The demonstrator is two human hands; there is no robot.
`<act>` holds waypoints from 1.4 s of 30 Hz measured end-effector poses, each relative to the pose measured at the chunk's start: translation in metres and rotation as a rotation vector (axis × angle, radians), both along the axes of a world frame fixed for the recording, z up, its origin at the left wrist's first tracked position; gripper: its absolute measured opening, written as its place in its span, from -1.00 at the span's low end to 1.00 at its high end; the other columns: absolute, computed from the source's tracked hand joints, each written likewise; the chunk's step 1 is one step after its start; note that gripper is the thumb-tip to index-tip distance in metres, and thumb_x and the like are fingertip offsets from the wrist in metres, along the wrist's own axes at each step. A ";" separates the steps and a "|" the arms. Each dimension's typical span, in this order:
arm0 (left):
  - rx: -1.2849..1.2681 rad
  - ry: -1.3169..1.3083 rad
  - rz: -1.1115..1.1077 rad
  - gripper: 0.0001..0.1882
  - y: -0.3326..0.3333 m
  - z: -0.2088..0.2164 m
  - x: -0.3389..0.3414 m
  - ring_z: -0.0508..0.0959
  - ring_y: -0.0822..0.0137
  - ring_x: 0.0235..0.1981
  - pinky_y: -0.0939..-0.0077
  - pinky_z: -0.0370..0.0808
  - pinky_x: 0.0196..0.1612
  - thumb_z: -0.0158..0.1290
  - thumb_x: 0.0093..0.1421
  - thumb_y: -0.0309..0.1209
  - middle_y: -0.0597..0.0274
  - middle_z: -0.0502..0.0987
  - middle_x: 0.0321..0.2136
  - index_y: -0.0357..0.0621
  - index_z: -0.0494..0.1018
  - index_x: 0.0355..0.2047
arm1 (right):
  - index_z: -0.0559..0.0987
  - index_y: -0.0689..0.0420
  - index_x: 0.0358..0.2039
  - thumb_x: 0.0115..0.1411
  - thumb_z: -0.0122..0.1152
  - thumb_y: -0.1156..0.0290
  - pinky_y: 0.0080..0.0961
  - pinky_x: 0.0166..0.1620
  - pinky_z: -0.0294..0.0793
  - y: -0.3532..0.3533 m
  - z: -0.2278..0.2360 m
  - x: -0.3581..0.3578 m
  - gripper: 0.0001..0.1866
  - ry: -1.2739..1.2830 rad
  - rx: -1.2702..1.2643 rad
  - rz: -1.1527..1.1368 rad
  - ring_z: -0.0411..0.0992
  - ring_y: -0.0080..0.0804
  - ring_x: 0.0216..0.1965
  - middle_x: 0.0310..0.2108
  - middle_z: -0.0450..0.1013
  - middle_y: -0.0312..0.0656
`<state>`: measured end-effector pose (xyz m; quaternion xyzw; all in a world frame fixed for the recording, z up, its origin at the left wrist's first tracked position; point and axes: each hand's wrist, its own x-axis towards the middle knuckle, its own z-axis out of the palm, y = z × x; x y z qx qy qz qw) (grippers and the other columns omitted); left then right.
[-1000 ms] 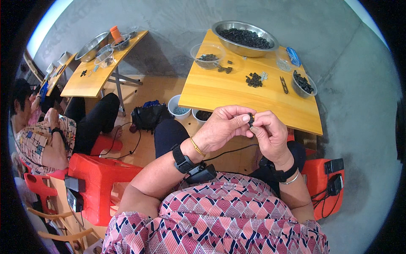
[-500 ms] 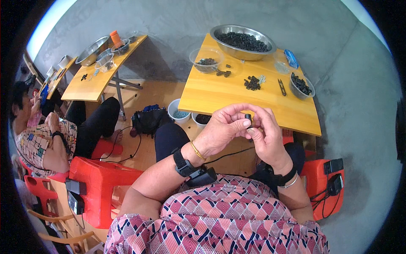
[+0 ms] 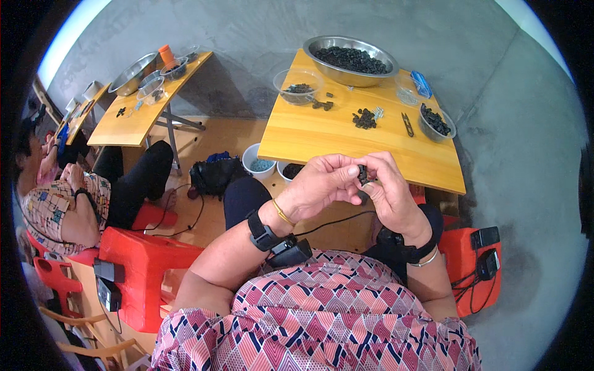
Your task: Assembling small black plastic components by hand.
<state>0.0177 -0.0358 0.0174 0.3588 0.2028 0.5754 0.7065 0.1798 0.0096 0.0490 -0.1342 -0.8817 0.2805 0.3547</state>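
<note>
Evidently most things stand within arm's reach around a bare working strip: on the floor at left, a white bucket (image 3: 249,166) of bluish bits sits beside the table (image 3: 322,139), perhaps to spare the tabletop. On top, a clear tub (image 3: 281,91) with dark pieces is near the left edge, while the big steel basin (image 3: 346,78) stands at the back, probably because its bulk would crowd the front. The dark pile (image 3: 364,120) and silvery bits (image 3: 378,112) lie loose near the middle, seemingly for easy picking; snips (image 3: 407,124) rest between them and a bowl (image 3: 434,135) of black pieces by the right edge. The left hand (image 3: 322,180) is closed to a pinch, thumb and forefinger on a small black piece (image 3: 362,174), raised in front of the body near the table's front edge, likely for a close look at fine work. The right hand (image 3: 394,199) meets it, thumb and bent forefinger nearly together on the same piece; how firmly they press, I cannot tell.
</note>
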 end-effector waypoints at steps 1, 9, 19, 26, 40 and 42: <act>-0.001 -0.003 0.005 -0.82 0.001 0.001 -0.003 0.44 0.47 -0.52 0.58 0.49 -0.41 -0.07 0.12 -0.40 0.22 0.43 -0.45 -0.26 0.37 -0.31 | 0.29 0.27 -0.17 -0.07 -0.05 0.65 -0.45 -0.18 0.26 -0.001 0.003 0.000 -0.64 -0.017 0.031 0.002 0.24 -0.15 -0.25 -0.30 0.21 -0.04; -0.052 0.145 -0.136 -0.83 0.010 -0.001 -0.013 0.41 0.49 -0.61 0.68 0.39 -0.55 -0.06 0.12 -0.35 0.32 0.41 -0.62 -0.20 0.38 -0.44 | 0.28 0.28 -0.18 -0.08 -0.04 0.65 -0.43 -0.16 0.25 0.000 0.003 0.001 -0.64 -0.073 0.070 0.018 0.24 -0.12 -0.25 -0.30 0.21 -0.02; -0.132 -0.030 -0.017 -0.87 0.008 -0.005 0.004 0.35 0.57 -0.62 0.72 0.31 -0.59 -0.05 0.12 -0.35 0.41 0.38 -0.64 -0.11 0.39 -0.48 | 0.27 0.30 -0.11 -0.03 -0.09 0.65 -0.40 -0.12 0.24 -0.008 -0.011 -0.010 -0.61 0.029 0.159 -0.169 0.24 -0.08 -0.21 -0.24 0.19 0.02; -0.082 -0.017 0.032 -0.87 0.008 -0.006 0.008 0.35 0.58 -0.62 0.71 0.35 -0.58 -0.07 0.12 -0.35 0.41 0.38 -0.63 -0.12 0.39 -0.47 | 0.26 0.30 -0.12 -0.01 -0.10 0.63 -0.39 -0.13 0.24 -0.006 -0.010 -0.008 -0.64 0.042 0.103 -0.154 0.24 -0.07 -0.20 -0.24 0.19 0.04; -0.085 0.049 0.022 -0.86 0.002 -0.005 0.008 0.40 0.55 -0.63 0.71 0.42 -0.56 -0.08 0.14 -0.39 0.36 0.39 -0.61 -0.21 0.37 -0.42 | 0.25 0.31 -0.16 -0.01 -0.10 0.63 -0.39 -0.13 0.24 -0.006 -0.010 -0.004 -0.67 -0.010 0.115 -0.133 0.24 -0.07 -0.21 -0.25 0.18 0.04; -0.010 0.111 -0.065 -0.85 0.003 -0.013 0.006 0.41 0.56 -0.61 0.69 0.42 -0.55 -0.08 0.13 -0.35 0.38 0.41 -0.62 -0.16 0.38 -0.40 | 0.25 0.32 -0.16 0.00 -0.09 0.63 -0.39 -0.13 0.24 -0.007 -0.011 -0.004 -0.67 -0.025 0.104 -0.129 0.24 -0.07 -0.21 -0.25 0.18 0.04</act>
